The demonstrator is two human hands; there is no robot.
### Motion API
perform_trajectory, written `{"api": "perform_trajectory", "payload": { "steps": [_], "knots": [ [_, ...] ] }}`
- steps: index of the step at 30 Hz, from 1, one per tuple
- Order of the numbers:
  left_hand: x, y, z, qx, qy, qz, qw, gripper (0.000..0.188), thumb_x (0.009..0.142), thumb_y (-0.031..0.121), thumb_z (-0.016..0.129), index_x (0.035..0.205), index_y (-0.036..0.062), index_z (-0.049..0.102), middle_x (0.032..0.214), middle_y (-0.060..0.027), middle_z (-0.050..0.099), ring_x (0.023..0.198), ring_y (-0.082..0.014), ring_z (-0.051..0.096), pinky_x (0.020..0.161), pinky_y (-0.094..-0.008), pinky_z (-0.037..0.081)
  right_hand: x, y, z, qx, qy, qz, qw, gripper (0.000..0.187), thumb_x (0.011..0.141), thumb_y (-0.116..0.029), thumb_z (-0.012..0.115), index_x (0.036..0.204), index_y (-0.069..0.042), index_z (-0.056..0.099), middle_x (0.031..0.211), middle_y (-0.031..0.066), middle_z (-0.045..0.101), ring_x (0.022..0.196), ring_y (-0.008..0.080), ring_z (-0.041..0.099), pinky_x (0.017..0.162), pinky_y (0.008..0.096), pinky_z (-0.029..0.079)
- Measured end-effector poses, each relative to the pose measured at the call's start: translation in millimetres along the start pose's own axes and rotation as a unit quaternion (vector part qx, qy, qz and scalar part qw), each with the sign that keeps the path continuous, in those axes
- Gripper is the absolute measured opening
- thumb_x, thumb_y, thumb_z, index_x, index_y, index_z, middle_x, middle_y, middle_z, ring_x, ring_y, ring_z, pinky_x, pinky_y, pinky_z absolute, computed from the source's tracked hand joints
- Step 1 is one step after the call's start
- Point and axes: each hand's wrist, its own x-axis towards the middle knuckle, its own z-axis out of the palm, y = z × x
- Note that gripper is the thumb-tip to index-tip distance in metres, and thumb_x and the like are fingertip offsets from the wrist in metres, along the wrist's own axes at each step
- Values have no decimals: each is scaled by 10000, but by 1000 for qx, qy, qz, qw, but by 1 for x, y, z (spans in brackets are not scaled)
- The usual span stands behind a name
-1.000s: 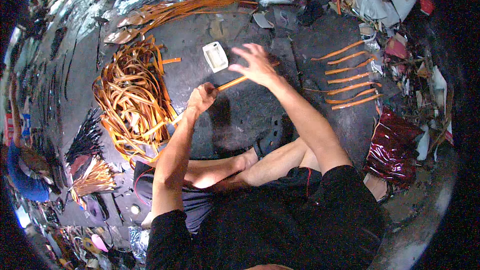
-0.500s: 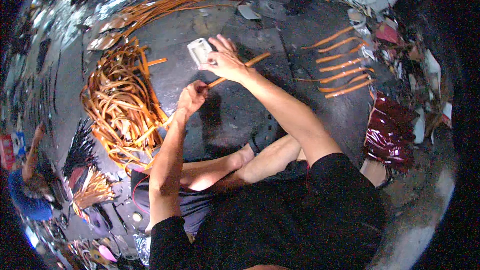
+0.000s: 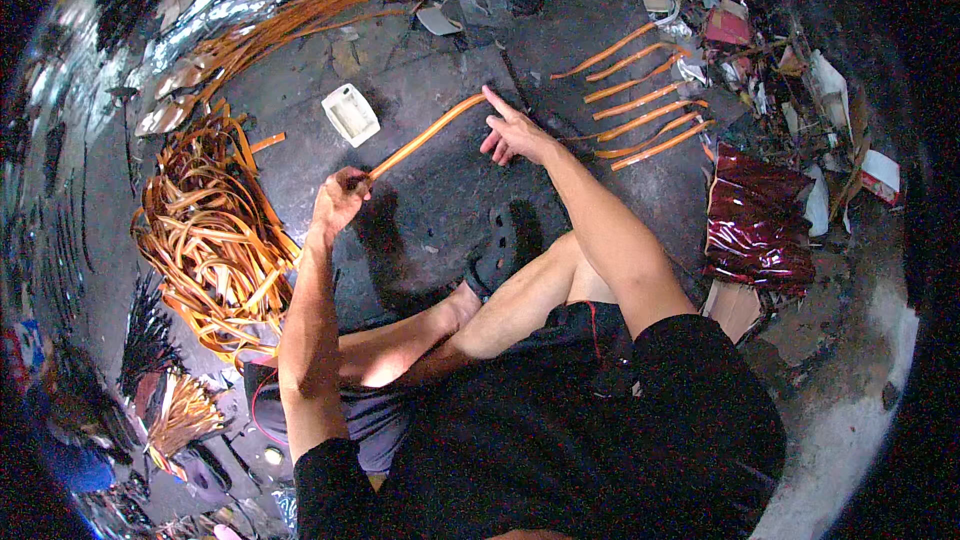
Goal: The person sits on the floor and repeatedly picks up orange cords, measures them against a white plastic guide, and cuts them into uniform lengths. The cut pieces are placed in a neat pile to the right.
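My left hand [image 3: 341,202] is closed around one end of a flat orange-brown strip [image 3: 425,137]. The strip rises in a slight curve toward the far right. At its other end is my right hand [image 3: 517,132], index finger stretched out and the fingertip at the strip's tip; the rest of its fingers are apart and partly bent. Beyond my left hand lies a small white rectangular dish [image 3: 351,115] on the dark floor. A tangled heap of similar orange-brown strips [image 3: 215,240] lies to the left of my left forearm.
Several cut strips [image 3: 640,112] lie in a row on the right. Beside them are a dark red glossy sheet stack [image 3: 757,225] and scattered scraps [image 3: 735,28]. Long thin orange strands [image 3: 290,25] lie at the far left. My bent legs [image 3: 505,325] are in front of me.
My right hand has left the white dish, which now lies on the floor, and moved right to the strip's far end. The left hand still grips the strip. The view has shifted slightly.
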Motion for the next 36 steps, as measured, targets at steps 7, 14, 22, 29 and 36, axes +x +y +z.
{"api": "perform_trajectory", "payload": {
  "steps": [7, 14, 22, 29, 36],
  "knots": [
    [-4, -23, -10, -143, -47, -26, 988, 199, 863, 151, 567, 965, -8, 630, 775, -55, 641, 672, -157, 581, 665, -292, 472, 5, -6, 17, -118, -6, 44, 992, 575, 1009, -241, 354, 1492, -353, 63, 666, 119, 615, 468, 156, 556, 432, 307, 501],
    [-33, -66, -66, -137, -140, -137, 971, 230, 857, 206, 603, 994, 22, 624, 737, -40, 632, 665, -137, 584, 611, -267, 481, -3, -12, 116, -262, -62, 27, 963, 579, 998, -262, 367, 1467, -430, 74, 581, 84, 577, 446, 151, 548, 431, 315, 490],
    [-63, -86, -87, -168, -106, -40, 979, 116, 872, 100, 584, 932, 2, 603, 746, -50, 622, 644, -133, 578, 558, -276, 466, 10, 2, 249, -341, -20, -258, 904, 500, 893, -264, 555, 1367, -144, 451, 911, 254, 652, 854, 427, 635, 787, 500, 499],
    [-37, -79, -42, -250, -30, -50, 966, 86, 889, 73, 554, 945, 23, 595, 744, -33, 625, 657, -115, 587, 594, -271, 462, 36, -68, 158, -388, 205, -348, 828, 461, 762, -286, 731, 1167, -106, 607, 1105, 163, 556, 1017, 309, 544, 829, 437, 437],
    [-32, -80, -21, -175, 26, -39, 983, 98, 877, 45, 548, 961, 36, 599, 763, -34, 635, 657, -119, 576, 625, -283, 474, 84, -61, 149, -517, 146, -386, 750, 328, 702, -39, 635, 1018, -127, 619, 1333, 186, 404, 1327, 387, 284, 1107, 553, 178]
  ]
}}
